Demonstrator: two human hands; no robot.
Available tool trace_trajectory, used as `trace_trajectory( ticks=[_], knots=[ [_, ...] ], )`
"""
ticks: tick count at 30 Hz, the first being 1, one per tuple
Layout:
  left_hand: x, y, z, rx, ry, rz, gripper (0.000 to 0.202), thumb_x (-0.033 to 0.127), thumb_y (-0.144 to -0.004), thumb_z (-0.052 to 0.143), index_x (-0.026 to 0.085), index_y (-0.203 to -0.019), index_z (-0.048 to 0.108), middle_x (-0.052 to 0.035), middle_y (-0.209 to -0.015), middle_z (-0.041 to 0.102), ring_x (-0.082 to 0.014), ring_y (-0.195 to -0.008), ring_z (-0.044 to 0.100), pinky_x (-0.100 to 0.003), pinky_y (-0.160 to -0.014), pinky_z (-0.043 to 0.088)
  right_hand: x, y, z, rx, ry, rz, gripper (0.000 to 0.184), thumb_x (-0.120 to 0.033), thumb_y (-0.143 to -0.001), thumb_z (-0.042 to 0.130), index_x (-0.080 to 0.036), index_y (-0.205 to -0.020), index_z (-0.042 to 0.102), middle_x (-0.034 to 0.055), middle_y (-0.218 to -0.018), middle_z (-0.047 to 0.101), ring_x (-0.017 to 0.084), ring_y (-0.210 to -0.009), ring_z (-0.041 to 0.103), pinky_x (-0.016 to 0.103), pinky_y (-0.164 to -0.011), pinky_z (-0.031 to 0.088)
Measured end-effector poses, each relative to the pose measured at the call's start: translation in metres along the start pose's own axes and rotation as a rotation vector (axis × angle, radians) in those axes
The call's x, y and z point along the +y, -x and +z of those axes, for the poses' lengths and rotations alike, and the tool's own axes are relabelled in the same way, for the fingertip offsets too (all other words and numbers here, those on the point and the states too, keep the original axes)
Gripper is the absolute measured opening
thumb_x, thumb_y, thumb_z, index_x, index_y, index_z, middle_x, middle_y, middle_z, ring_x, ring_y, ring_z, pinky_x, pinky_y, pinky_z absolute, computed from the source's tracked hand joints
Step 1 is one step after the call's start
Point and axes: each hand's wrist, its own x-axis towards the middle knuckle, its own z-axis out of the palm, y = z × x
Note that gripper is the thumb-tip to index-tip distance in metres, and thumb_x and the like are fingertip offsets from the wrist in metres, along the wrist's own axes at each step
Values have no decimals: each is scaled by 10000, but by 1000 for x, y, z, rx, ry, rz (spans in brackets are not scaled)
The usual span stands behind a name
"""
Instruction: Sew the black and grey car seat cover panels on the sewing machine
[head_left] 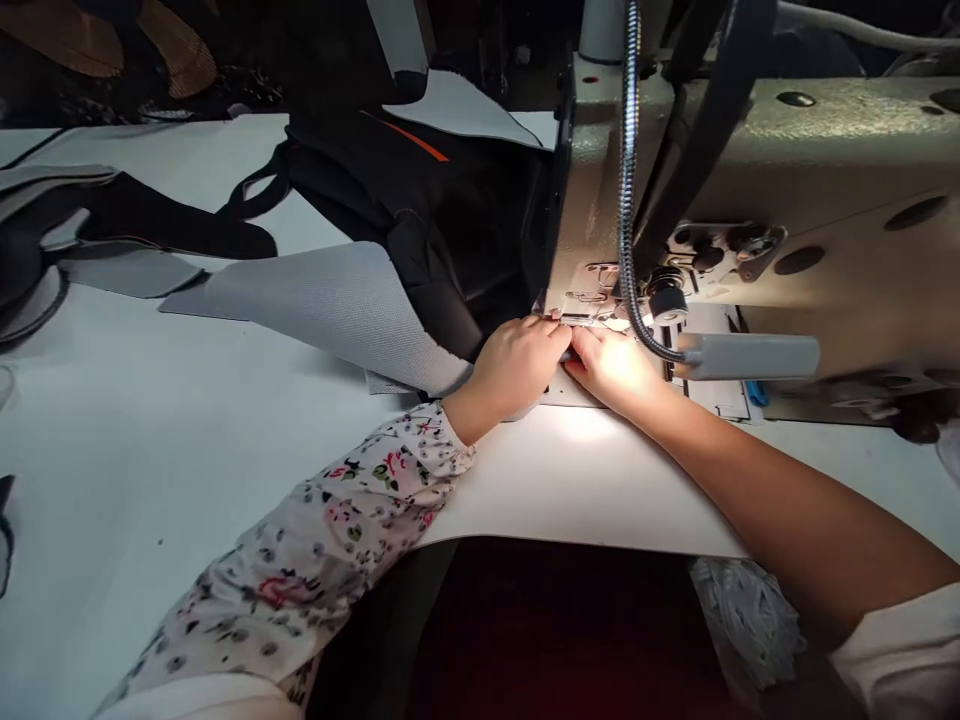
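Both my hands meet under the head of a beige sewing machine (750,170), right at the needle area. My left hand (517,365), in a flowered sleeve, has its fingers curled and pressed down by the presser foot. My right hand (611,365) lies beside it, fingers bent toward the same spot, lit brightly by the lamp. What the fingertips pinch is hidden under the machine head. A grey mesh fabric piece (330,300) joined to black fabric (420,200) with an orange stripe lies just left of my left hand.
A flexible-neck lamp (746,355) hangs over the needle plate. More grey and black fabric pieces (112,235) lie at the far left of the white table (150,430). White lace-like material (742,610) sits below the table edge at the right.
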Motion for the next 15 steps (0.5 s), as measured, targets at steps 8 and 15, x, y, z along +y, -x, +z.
trace_trajectory(
  ticks=[8, 15],
  knots=[
    [30, 38, -22, -120, -76, 33, 245, 182, -1011, 480, 97, -1142, 669, -134, -1088, 668, -306, -1065, 597, -466, -981, 457, 3, 12, -17, -33, -12, -188, 327, -251, -1024, 427, -136, -1041, 733, 138, -1051, 681, 246, -974, 591, 349, -861, 482],
    [13, 40, -39, -100, 186, 25, 303, 180, -1031, 433, 117, -884, 691, -103, -960, 675, -231, -944, 621, -369, -911, 513, -17, 34, -15, 26, 50, -369, 393, -345, -980, 567, -52, -1194, 718, 202, -1168, 695, 310, -1065, 582, 456, -953, 487]
  ],
)
